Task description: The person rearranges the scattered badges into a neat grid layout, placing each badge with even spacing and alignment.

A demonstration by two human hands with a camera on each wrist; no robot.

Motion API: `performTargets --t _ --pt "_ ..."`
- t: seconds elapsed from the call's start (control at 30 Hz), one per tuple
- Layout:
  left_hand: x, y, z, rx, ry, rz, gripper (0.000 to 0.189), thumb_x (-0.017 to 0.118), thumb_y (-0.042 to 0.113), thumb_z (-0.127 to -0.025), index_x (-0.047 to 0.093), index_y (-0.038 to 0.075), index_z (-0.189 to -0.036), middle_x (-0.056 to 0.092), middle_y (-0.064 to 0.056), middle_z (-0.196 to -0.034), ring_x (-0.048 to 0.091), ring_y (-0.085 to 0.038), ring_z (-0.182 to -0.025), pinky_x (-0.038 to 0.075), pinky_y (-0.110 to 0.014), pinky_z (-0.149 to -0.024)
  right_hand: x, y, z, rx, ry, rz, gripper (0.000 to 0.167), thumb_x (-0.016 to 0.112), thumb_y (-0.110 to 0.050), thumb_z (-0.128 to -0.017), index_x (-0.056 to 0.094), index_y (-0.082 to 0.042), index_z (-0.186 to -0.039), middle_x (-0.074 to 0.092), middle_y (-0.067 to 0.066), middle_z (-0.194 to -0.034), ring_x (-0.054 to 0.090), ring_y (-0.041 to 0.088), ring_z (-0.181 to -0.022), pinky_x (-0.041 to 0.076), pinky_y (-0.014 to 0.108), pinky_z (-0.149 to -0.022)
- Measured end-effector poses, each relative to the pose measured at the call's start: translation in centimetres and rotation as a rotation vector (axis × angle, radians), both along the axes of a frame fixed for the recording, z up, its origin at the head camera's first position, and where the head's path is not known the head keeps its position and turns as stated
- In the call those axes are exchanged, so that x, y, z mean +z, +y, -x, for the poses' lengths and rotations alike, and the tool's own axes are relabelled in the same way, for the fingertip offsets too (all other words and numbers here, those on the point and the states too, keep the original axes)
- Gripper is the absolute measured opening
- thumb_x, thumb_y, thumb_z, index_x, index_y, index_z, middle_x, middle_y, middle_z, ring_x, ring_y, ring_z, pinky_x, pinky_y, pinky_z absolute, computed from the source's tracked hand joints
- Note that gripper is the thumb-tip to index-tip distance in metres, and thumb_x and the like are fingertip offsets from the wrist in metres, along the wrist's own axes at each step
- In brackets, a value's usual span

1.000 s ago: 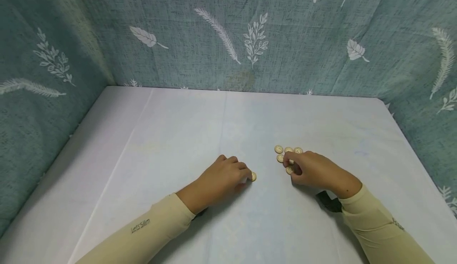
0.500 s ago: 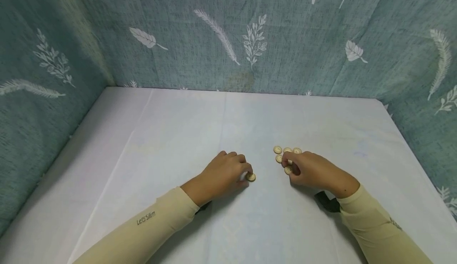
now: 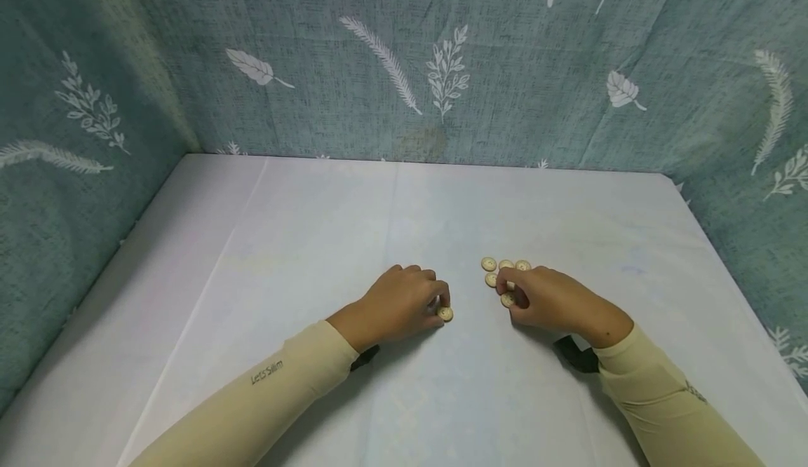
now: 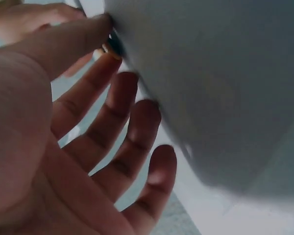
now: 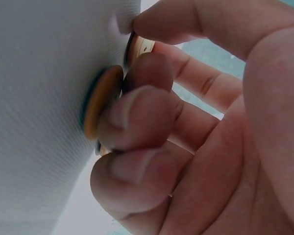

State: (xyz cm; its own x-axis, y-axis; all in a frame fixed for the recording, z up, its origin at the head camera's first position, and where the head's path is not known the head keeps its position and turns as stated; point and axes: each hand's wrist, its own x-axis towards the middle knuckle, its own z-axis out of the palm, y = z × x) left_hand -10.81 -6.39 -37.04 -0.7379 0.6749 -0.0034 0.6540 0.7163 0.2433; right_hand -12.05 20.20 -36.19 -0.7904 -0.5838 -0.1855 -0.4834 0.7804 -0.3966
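My left hand (image 3: 400, 304) pinches a round, pale wooden button (image 3: 445, 313) at the tabletop, between thumb and index finger. In the left wrist view its other fingers (image 4: 144, 129) are spread and loosely bent. To the right, my right hand (image 3: 562, 302) pinches another wooden button (image 3: 508, 300) between thumb and index finger, low on the cloth. Its remaining fingers curl beside a nearby button (image 5: 104, 102) in the right wrist view. Several like buttons lie grouped just beyond, among them one at the back left (image 3: 489, 264); the right fingers partly cover some.
A white cloth (image 3: 303, 228) covers the table, with a crease running along its left part. Green-grey fabric (image 3: 303, 116) with white leaf prints hangs behind the table and along both sides.
My left hand has shifted slightly right and turned a little, so more of its button shows. The right hand and the grouped buttons stay nearly still.
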Motion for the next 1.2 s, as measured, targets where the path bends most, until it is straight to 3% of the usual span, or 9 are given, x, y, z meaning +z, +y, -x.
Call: performTargets --t 0.2,0.4,0.9,1.2 --pt "0.1 0.4 0.9 0.037 -0.258 -0.071 0.01 0.075 0.027 -0.089 0.068 0.022 -0.095 0.054 0.011 -0.066 0.049 -0.005 -0.066 0.04 -0.024 -0.063 0.1 0.0 0.0 -0.005 -0.011 0.005 0.024 0.068 -0.003 -0.082 0.058 -0.017 -0.098 0.048 -0.009 -0.064 0.043 0.004 -0.059 0.036 0.023 -0.057" --pt "0.3 1.3 1.3 0.074 -0.383 -0.063 0.016 0.076 0.028 -0.088 0.065 0.022 -0.098 0.057 0.01 -0.07 0.051 -0.006 -0.064 0.042 -0.025 -0.063 0.2 0.0 0.0 -0.003 -0.013 0.007 0.024 0.069 -0.003 -0.082 0.058 -0.017 -0.098 0.048 -0.008 -0.065 0.043 0.005 -0.06 0.035 0.023 -0.056" --pt "0.1 4.0 1.8 0.083 -0.402 -0.068 0.02 0.075 0.028 -0.089 0.062 0.022 -0.102 0.057 0.01 -0.071 0.051 -0.006 -0.065 0.041 -0.025 -0.062 0.7 0.4 0.0 0.013 -0.012 0.02 0.023 0.068 -0.003 -0.083 0.06 -0.018 -0.099 0.048 -0.011 -0.062 0.042 0.002 -0.057 0.036 0.022 -0.057" --pt "-0.2 5.1 2.1 0.1 -0.353 -0.075 0.021 0.073 0.032 -0.09 0.062 0.02 -0.103 0.054 0.01 -0.067 0.05 -0.006 -0.063 0.039 -0.024 -0.06 1.9 1.2 0.6 -0.112 0.038 0.016 0.015 0.06 -0.007 -0.092 0.063 -0.013 -0.105 0.049 -0.006 -0.062 0.043 0.009 -0.054 0.036 0.027 -0.053"
